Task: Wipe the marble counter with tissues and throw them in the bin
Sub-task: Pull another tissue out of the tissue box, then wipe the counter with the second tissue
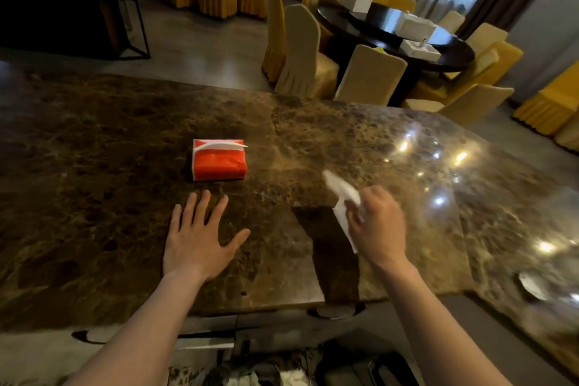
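Note:
A brown marble counter (pixel 94 150) fills the middle of the head view. A red tissue pack (pixel 218 160) lies on it, a white tissue edge showing along its top. My left hand (pixel 197 241) rests flat on the marble just in front of the pack, fingers spread, holding nothing. To the right, my right hand (pixel 377 226) grips a white tissue (pixel 341 194), which sticks out up and to the left of the fist, just above the counter. No bin can be made out with certainty.
Beyond the counter's far edge stand yellow and cream covered chairs (pixel 300 50) around a dark round table (pixel 407 34) with white boxes. A dark shelf frame (pixel 131 9) is at far left. Cluttered dark items (pixel 344 367) lie below the near edge. Light glare marks the counter's right side.

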Demonstrator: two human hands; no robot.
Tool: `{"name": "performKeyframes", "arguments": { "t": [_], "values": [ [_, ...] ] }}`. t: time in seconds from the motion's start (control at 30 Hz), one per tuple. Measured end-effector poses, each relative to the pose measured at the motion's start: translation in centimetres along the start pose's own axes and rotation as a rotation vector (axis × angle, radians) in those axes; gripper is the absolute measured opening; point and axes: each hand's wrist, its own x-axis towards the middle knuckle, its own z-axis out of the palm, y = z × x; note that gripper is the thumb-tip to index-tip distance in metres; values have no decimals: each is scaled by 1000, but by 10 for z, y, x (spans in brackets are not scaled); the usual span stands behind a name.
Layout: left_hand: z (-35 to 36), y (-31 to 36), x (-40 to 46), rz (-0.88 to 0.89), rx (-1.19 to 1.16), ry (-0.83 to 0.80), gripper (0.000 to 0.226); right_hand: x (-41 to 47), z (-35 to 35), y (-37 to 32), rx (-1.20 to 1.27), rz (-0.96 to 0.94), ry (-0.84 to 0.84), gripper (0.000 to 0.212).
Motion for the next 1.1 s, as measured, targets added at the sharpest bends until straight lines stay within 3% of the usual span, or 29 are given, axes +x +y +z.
{"name": "performKeyframes", "arguments": {
  "t": [0.17, 0.23, 0.3, 0.57, 0.73, 0.87, 0.97, 1.1],
  "values": [
    [-1, 2, 0, -8, 0, 6, 101, -49, 30, -13, 106, -2, -549, 46],
    [-2, 2, 0, -5, 4, 9, 102, -59, 39, -17, 81, -19, -657, 66],
    [-2, 2, -1, -7, -5, 26, 104, -63, 45, -20, 37, -45, -630, 75],
    [1, -4, 3, 19, -8, 25, 104, -86, 77, -36, -63, -86, -608, 67],
    [2, -6, 2, 25, -23, 20, 103, -72, 55, 45, -216, 144, -537, 62],
    [0, -3, 1, 26, -16, 33, 103, -56, 39, 85, -189, 385, -562, 61],
    [2, -1, 1, 18, -20, 42, 104, -54, 49, 58, -150, 419, -540, 66],
    [2, -1, 0, 20, -5, 31, 103, -72, 85, -32, -76, 187, -543, 70]
  ]
}}
